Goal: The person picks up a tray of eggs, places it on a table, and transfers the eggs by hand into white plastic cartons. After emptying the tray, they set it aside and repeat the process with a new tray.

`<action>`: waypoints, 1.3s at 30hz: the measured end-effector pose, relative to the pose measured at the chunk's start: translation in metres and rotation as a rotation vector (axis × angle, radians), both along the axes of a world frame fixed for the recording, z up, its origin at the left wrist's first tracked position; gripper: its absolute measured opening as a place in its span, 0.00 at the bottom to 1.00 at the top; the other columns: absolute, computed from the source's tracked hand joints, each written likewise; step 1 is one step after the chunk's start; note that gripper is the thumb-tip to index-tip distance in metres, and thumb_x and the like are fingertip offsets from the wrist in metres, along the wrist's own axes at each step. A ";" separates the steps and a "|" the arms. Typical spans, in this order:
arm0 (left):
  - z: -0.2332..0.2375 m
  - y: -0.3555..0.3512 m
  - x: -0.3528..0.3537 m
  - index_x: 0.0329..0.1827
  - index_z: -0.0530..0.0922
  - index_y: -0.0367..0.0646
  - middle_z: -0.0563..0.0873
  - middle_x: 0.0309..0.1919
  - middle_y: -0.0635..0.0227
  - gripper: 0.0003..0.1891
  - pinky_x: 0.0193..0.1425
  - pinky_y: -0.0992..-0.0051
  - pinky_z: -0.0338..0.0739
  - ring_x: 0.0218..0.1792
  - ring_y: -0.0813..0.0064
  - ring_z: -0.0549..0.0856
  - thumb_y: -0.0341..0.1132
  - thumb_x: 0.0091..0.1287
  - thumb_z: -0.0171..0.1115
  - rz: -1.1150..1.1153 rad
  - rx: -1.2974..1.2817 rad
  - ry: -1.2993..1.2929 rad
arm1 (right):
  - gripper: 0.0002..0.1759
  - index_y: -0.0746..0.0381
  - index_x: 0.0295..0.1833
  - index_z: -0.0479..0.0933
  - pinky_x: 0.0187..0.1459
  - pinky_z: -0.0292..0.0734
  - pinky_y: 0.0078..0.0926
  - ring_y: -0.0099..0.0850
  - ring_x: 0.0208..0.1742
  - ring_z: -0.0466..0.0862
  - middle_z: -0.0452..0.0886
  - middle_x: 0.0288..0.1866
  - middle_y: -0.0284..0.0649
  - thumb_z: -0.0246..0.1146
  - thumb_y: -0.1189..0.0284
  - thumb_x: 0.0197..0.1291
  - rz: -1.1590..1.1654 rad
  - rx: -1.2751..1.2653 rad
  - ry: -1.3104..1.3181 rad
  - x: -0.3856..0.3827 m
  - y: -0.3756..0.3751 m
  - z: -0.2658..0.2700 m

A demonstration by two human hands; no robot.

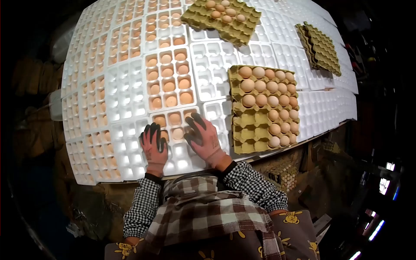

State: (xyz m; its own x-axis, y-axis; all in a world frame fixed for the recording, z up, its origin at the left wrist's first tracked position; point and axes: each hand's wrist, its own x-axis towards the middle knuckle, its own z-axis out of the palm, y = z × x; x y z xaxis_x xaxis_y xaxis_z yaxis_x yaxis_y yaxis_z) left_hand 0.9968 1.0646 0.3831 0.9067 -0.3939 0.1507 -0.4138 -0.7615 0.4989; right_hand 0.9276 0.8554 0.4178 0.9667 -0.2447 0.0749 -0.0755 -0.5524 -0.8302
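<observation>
My left hand [152,145], in a pink glove with dark fingertips, reaches over the left side of a white foam egg tray [180,158] at the near edge. Its fingers and thumb curl round an egg [164,135] in the second row. Over the same tray's right side, my right hand [202,136] bends its fingers down into the cells; whatever lies beneath them is hidden. Between the hands, one egg [177,133] sits in a middle cell, and another egg [174,118] is in the row behind. The tray's front cells hold no eggs.
A pulp egg carton [249,141] with many eggs lies to the right. Behind it are another carton [245,32] with several eggs and stacked bare cartons [323,50]. Egg-filled foam trays [168,80] cover the left and back; an eggless foam tray [125,95] lies among them.
</observation>
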 end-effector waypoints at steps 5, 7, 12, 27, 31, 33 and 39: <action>0.046 -0.046 0.005 0.60 0.76 0.40 0.78 0.56 0.54 0.26 0.60 0.63 0.74 0.57 0.52 0.77 0.26 0.55 0.64 0.135 -0.350 0.140 | 0.30 0.55 0.56 0.78 0.62 0.66 0.44 0.47 0.61 0.71 0.73 0.61 0.44 0.71 0.71 0.41 -0.327 -0.828 0.161 -0.019 -0.157 0.071; 0.072 -0.104 0.010 0.59 0.77 0.40 0.79 0.55 0.55 0.24 0.56 0.65 0.77 0.53 0.52 0.80 0.28 0.56 0.65 -0.120 -0.452 0.219 | 0.28 0.55 0.54 0.79 0.60 0.68 0.43 0.46 0.59 0.73 0.75 0.59 0.42 0.70 0.72 0.41 -0.255 -0.712 0.224 -0.022 -0.184 0.078; 0.117 -0.250 0.014 0.54 0.81 0.46 0.81 0.51 0.56 0.25 0.62 0.62 0.73 0.57 0.53 0.78 0.32 0.49 0.71 -0.621 -0.189 -0.093 | 0.09 0.65 0.44 0.80 0.43 0.78 0.24 0.27 0.43 0.81 0.80 0.44 0.36 0.65 0.74 0.60 -0.290 0.652 -0.202 -0.039 -0.231 0.100; 0.118 -0.292 0.057 0.61 0.72 0.46 0.79 0.51 0.60 0.31 0.60 0.65 0.75 0.53 0.58 0.79 0.31 0.51 0.70 -0.537 0.252 0.193 | 0.10 0.65 0.47 0.80 0.46 0.77 0.24 0.30 0.49 0.80 0.77 0.61 0.45 0.59 0.75 0.62 0.027 0.561 -0.193 0.011 -0.316 0.073; 0.126 -0.292 0.081 0.59 0.78 0.50 0.78 0.54 0.58 0.24 0.55 0.65 0.79 0.50 0.58 0.83 0.30 0.56 0.64 -0.336 -0.097 0.154 | 0.11 0.58 0.43 0.82 0.48 0.79 0.27 0.35 0.52 0.81 0.78 0.56 0.45 0.69 0.70 0.52 0.076 0.211 -0.051 0.067 -0.320 0.098; 0.137 -0.313 0.092 0.55 0.82 0.57 0.77 0.54 0.58 0.20 0.51 0.65 0.79 0.49 0.61 0.82 0.36 0.56 0.66 -0.454 0.417 -0.063 | 0.19 0.56 0.44 0.82 0.50 0.79 0.33 0.38 0.52 0.81 0.74 0.54 0.44 0.74 0.63 0.46 0.168 -0.660 0.150 0.077 -0.301 0.108; 0.141 -0.329 0.092 0.52 0.83 0.60 0.76 0.54 0.60 0.26 0.45 0.65 0.79 0.45 0.61 0.83 0.47 0.46 0.76 -0.507 0.669 -0.112 | 0.26 0.58 0.54 0.78 0.47 0.78 0.30 0.36 0.43 0.80 0.77 0.51 0.44 0.73 0.61 0.49 0.176 -0.146 0.025 0.061 -0.309 0.087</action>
State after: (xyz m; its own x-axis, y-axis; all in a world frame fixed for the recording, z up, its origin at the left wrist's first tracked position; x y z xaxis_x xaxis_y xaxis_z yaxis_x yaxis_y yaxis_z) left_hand 1.0892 0.7357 0.5244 0.5897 -0.7872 -0.1804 -0.8051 -0.5906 -0.0551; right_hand 0.9887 0.5460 0.5048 0.9956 -0.0600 0.0721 0.0130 -0.6727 -0.7398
